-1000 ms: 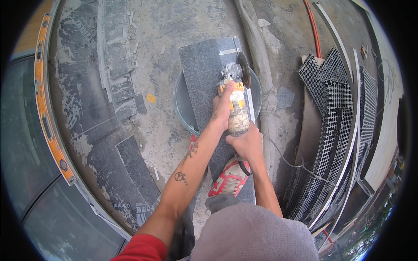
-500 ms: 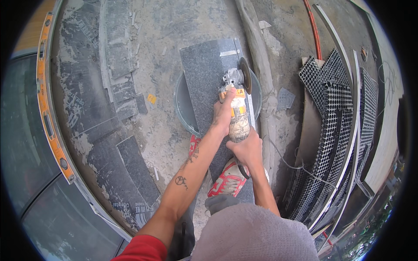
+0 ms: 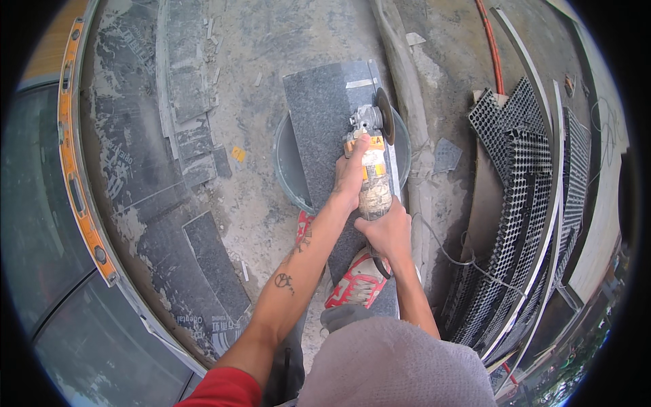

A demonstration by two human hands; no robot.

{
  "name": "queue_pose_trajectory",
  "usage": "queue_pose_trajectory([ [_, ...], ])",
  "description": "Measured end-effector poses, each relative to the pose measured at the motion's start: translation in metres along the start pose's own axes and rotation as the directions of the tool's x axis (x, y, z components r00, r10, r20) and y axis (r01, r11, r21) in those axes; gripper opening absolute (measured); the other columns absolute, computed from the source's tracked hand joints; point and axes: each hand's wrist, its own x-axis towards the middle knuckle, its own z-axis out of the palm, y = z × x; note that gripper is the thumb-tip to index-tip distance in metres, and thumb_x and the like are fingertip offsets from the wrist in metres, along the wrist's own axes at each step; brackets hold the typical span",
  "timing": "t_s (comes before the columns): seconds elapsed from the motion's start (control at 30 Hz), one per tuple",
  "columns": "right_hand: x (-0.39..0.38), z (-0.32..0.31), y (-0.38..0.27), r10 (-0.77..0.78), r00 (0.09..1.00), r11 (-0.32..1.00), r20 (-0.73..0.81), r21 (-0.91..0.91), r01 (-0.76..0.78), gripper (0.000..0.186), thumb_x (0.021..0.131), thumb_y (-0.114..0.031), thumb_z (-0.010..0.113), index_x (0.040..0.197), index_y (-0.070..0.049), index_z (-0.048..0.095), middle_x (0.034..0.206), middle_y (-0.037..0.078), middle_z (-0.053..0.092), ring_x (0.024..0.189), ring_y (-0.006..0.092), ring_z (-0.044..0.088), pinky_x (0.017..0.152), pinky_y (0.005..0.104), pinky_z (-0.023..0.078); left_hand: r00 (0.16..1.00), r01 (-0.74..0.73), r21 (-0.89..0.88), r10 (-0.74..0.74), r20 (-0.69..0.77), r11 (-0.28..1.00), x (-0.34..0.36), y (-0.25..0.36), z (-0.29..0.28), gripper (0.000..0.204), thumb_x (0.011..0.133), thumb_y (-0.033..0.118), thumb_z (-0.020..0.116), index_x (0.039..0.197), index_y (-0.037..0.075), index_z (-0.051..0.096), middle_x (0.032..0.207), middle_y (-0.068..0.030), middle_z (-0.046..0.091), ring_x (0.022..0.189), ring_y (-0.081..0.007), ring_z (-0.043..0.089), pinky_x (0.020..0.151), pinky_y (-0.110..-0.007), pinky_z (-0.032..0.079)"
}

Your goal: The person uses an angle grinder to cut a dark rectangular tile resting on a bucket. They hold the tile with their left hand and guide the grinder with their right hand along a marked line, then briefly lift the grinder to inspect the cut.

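The left hand is gripping the grinder below its head, thumb lying along the body, fingers mostly hiding beneath. The right hand is closing around the rear end, nearer the person. The grinder is pointing away over the slab, its disc standing near the slab's right edge. The slab is lying across the bucket.

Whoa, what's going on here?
A person is holding a grinder with both hands: the left hand grips it farther forward, the right hand its back end. Its round disc is at the right side of a grey slab, which lies across a tub. I can't tell if the disc is spinning or touching the slab.
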Motion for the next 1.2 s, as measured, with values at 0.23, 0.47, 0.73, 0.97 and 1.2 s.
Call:
queue_pose_trajectory([
  [0.23, 0.009, -0.005, -0.015, 0.016, 0.999, 0.999, 0.036, 0.027, -0.017, 0.056, 0.060, -0.019, 0.077, 0.107, 0.007, 0.062, 0.096, 0.023, 0.071, 0.091, 0.0345, 0.071, 0.083, 0.0401, 0.054, 0.999, 0.041, -0.023, -0.041, -0.027, 0.999, 0.009, 0.012, 0.005, 0.066, 0.088, 0.053, 0.067, 0.118, -0.006, 0.059, 0.102, -0.0126, 0.067, 0.085, -0.0195, 0.068, 0.075, -0.035, 0.057],
  [0.47, 0.004, -0.002, -0.008, 0.012, 1.000, 0.999, 0.014, 0.034, -0.012, 0.056, 0.061, -0.019, 0.076, 0.107, 0.007, 0.061, 0.095, 0.024, 0.071, 0.091, 0.0357, 0.070, 0.083, 0.0406, 0.054, 1.000, 0.017, 0.014, -0.017, -0.026, 1.000, 0.005, 0.004, 0.000, 0.068, 0.088, 0.052, 0.068, 0.121, -0.006, 0.057, 0.105, -0.0135, 0.066, 0.089, -0.0205, 0.067, 0.077, -0.035, 0.056],
  [0.73, -0.001, 0.004, 0.005, -0.007, 1.000, 1.000, -0.019, 0.017, 0.007, 0.055, 0.061, -0.019, 0.076, 0.107, 0.006, 0.061, 0.094, 0.025, 0.070, 0.091, 0.0381, 0.070, 0.083, 0.0421, 0.053, 1.000, 0.007, 0.008, -0.007, 0.001, 1.000, -0.004, -0.002, -0.002, 0.061, 0.090, 0.050, 0.066, 0.120, -0.003, 0.058, 0.102, -0.0118, 0.066, 0.087, -0.0183, 0.067, 0.076, -0.034, 0.056],
  [0.97, -0.005, 0.001, 0.006, 0.022, 1.000, 1.000, -0.006, -0.009, -0.022, 0.056, 0.062, -0.019, 0.076, 0.109, 0.006, 0.060, 0.097, 0.026, 0.070, 0.093, 0.0395, 0.069, 0.084, 0.0433, 0.053, 1.000, 0.004, 0.012, -0.004, 0.005, 1.000, -0.008, -0.006, -0.002, 0.060, 0.090, 0.049, 0.066, 0.119, -0.003, 0.058, 0.101, -0.0112, 0.066, 0.083, -0.0179, 0.067, 0.073, -0.033, 0.057],
  [1.2, -0.008, 0.000, 0.008, 0.025, 1.000, 1.000, 0.009, 0.000, -0.025, 0.059, 0.062, -0.019, 0.077, 0.112, 0.005, 0.059, 0.098, 0.026, 0.070, 0.094, 0.0400, 0.068, 0.085, 0.0434, 0.053, 1.000, -0.001, 0.006, 0.001, 0.011, 1.000, -0.011, -0.011, -0.004, 0.061, 0.090, 0.049, 0.067, 0.121, -0.003, 0.057, 0.102, -0.0122, 0.066, 0.085, -0.0187, 0.068, 0.074, -0.034, 0.057],
])
